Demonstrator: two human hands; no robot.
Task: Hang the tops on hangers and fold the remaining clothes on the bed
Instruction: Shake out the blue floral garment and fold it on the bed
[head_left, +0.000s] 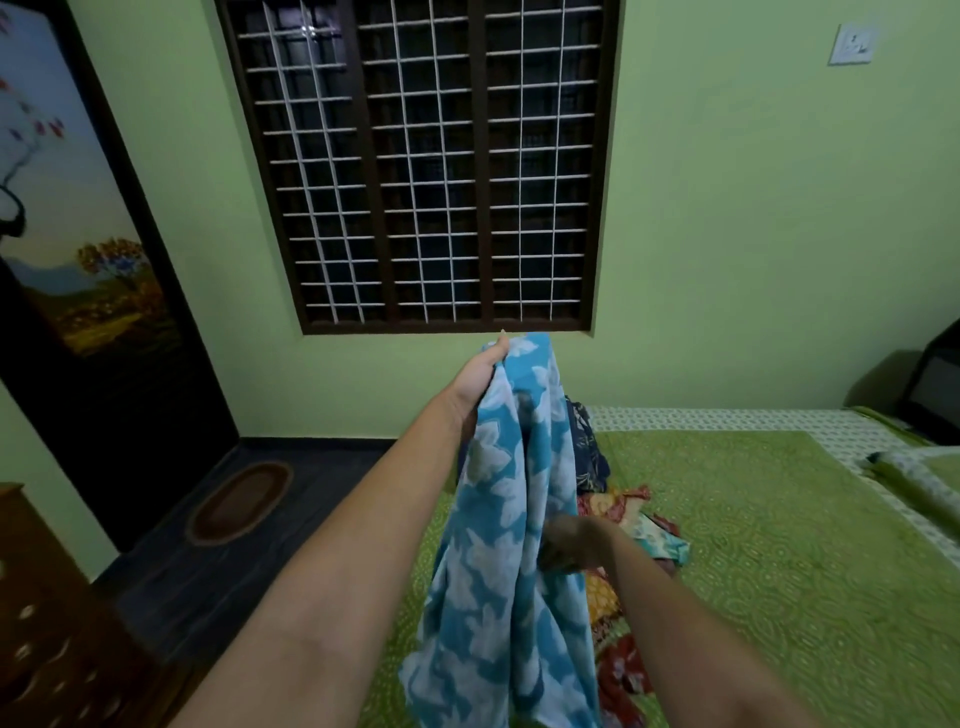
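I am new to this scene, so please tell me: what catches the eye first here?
First, the blue floral cloth, held up in the centre by the left hand gripping its top. The right hand touches it lower down. Behind it, a heap of coloured clothes lies on the green bedspread, under a large barred window.

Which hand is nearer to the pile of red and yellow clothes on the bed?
Right. The right hand reaches low, just above the pile of red and yellow clothes. The left hand is raised higher, gripping the blue floral garment.
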